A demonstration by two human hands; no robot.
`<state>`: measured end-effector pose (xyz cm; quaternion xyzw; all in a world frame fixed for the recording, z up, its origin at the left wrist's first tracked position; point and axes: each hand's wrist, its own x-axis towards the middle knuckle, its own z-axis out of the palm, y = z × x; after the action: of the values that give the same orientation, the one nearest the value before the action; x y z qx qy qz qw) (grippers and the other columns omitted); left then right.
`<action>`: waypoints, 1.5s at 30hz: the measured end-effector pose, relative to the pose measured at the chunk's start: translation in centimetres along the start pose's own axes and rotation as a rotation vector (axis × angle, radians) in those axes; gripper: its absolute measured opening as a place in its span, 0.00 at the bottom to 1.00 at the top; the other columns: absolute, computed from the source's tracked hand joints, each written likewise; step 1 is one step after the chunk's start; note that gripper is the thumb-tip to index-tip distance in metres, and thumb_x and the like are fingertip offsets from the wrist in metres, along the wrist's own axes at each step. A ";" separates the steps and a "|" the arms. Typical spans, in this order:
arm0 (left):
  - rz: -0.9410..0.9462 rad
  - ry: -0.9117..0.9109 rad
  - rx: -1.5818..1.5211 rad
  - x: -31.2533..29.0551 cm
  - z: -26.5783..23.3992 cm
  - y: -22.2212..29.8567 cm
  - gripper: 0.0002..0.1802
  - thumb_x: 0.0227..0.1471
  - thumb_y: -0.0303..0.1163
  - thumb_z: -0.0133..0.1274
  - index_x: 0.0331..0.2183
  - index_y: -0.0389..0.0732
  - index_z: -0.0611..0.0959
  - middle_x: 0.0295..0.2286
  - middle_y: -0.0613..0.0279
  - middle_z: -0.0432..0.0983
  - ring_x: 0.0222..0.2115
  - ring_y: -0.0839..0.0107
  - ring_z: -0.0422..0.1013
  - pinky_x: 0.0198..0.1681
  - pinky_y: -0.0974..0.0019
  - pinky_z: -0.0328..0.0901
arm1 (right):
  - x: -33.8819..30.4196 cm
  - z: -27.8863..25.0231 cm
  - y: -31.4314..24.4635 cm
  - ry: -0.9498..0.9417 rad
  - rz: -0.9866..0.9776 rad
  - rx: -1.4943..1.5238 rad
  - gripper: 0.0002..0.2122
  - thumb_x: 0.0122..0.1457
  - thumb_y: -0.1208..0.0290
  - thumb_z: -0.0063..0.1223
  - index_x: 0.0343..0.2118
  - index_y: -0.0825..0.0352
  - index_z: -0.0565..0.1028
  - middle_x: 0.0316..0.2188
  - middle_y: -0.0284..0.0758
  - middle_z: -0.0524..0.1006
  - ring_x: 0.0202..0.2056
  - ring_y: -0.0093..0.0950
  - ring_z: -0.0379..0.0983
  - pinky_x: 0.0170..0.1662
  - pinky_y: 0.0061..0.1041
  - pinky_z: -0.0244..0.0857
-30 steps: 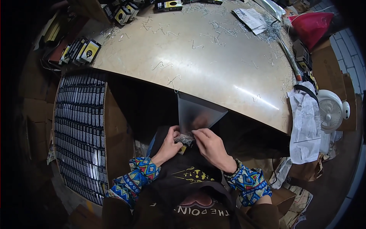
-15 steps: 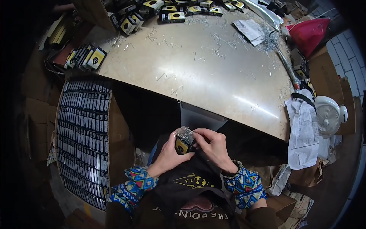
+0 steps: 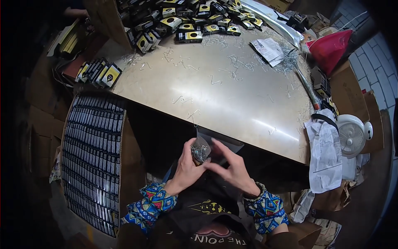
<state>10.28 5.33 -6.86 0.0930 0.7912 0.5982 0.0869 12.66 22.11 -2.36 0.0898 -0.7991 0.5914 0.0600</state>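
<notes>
One clear bag of metal hooks (image 3: 200, 152) is just below the frame's centre, clasped in the left hand (image 3: 185, 169); the right hand (image 3: 235, 171), thumb and fingers parted, hovers beside it.

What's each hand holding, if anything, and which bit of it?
The left hand holds a small clear bag of bent wires by its left side and lower end. The right hand is spread beside it; any touch is unclear.
</notes>
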 end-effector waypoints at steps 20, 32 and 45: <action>0.426 -0.040 0.474 1.2 -0.2 2.8 0.55 0.35 0.27 0.65 0.62 0.33 0.54 0.49 0.48 0.65 0.48 0.50 0.63 0.53 0.53 0.57 | 2.7 -2.1 0.3 0.138 0.044 -0.389 0.08 0.58 0.76 0.55 0.38 0.73 0.77 0.20 0.43 0.76 0.20 0.23 0.73 0.25 0.22 0.64; 0.234 0.020 0.336 2.1 0.1 3.2 0.38 0.35 0.26 0.65 0.50 0.34 0.68 0.40 0.46 0.72 0.41 0.48 0.71 0.43 0.56 0.68 | 3.4 -2.6 -0.8 0.053 -0.224 -0.435 0.11 0.53 0.78 0.61 0.40 0.71 0.75 0.53 0.46 0.71 0.46 0.36 0.74 0.45 0.28 0.71; 0.088 -0.045 0.125 2.3 0.2 3.4 0.41 0.37 0.28 0.66 0.52 0.35 0.65 0.40 0.45 0.74 0.40 0.52 0.75 0.41 0.59 0.70 | 2.8 -2.9 0.1 0.054 -0.164 -0.168 0.17 0.52 0.77 0.61 0.46 0.67 0.78 0.56 0.46 0.70 0.53 0.40 0.69 0.51 0.32 0.67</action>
<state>8.28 6.95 -3.69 0.1464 0.8200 0.5487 0.0721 9.88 24.67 -1.07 0.1338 -0.8339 0.5176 0.1369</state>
